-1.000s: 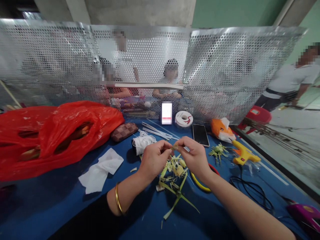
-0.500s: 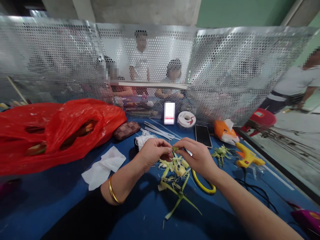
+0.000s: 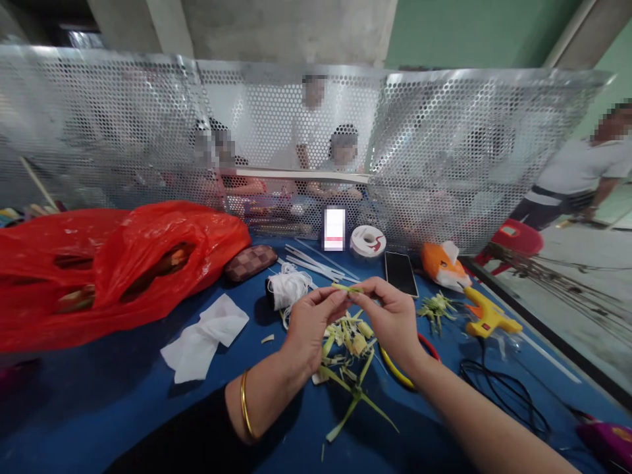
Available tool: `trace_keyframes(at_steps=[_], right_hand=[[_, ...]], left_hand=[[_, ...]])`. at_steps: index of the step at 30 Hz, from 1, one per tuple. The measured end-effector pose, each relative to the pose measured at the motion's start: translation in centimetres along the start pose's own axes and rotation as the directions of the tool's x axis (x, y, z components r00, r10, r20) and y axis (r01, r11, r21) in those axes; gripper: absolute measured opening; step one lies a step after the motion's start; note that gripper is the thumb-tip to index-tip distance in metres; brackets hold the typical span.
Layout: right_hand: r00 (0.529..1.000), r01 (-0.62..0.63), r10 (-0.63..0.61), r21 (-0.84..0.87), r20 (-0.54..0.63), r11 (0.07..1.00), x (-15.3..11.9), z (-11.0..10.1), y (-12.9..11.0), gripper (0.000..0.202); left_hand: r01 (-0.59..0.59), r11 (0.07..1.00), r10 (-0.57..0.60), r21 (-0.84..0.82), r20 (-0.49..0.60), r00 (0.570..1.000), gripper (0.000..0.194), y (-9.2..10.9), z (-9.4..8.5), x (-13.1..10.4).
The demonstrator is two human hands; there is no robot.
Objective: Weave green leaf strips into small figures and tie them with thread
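Note:
A narrow yellow-green leaf strip (image 3: 349, 288) is pinched between both hands over the middle of the table. My left hand (image 3: 316, 322), below a gold bangle, grips it with thumb and fingers. On its other side my right hand (image 3: 392, 316) holds it too, fingertips almost touching the left ones. Under the hands lies a heap of cut leaf scraps (image 3: 355, 336). Nearer to me, a star-shaped piece of green leaf strips (image 3: 356, 394) rests on the blue table. Scissors with red and yellow handles (image 3: 395, 370) lie partly hidden beneath my right hand.
To the left are a red plastic bag (image 3: 123, 276), a white tissue (image 3: 207, 336) and a checkered pouch (image 3: 251, 262). White string (image 3: 289, 286), a ribbon roll (image 3: 368, 242) and a phone (image 3: 401, 273) lie behind. A yellow glue gun (image 3: 491, 316) with its cord is right.
Both hands have shifted slightly, the left one rightward, and more of the leaf strip shows between the fingertips. A small scrap now shows on the table left of my left hand.

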State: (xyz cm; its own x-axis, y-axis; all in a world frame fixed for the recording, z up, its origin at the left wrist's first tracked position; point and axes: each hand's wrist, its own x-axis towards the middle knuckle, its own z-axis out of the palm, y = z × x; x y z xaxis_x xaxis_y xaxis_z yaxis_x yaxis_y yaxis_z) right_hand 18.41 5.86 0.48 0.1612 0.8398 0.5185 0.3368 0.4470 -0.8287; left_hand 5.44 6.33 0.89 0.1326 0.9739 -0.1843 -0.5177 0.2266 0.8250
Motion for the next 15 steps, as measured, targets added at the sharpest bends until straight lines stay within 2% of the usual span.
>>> trace_keyframes(at_steps=[5,15], right_hand=[[0.992,0.128,-0.129,-0.050,-0.014,0.990,-0.53,0.42,0.09,0.009],[0.977,0.210,-0.212,-0.152,0.006,0.966,-1.03,0.84,0.02,0.010]], left_hand=[[-0.009,0.999,0.008,-0.042,-0.038,0.999,0.019,0.38,0.09,0.04],[0.021,0.999,-0.025,-0.045,-0.074,0.997,0.016,0.18,0.02,-0.08]])
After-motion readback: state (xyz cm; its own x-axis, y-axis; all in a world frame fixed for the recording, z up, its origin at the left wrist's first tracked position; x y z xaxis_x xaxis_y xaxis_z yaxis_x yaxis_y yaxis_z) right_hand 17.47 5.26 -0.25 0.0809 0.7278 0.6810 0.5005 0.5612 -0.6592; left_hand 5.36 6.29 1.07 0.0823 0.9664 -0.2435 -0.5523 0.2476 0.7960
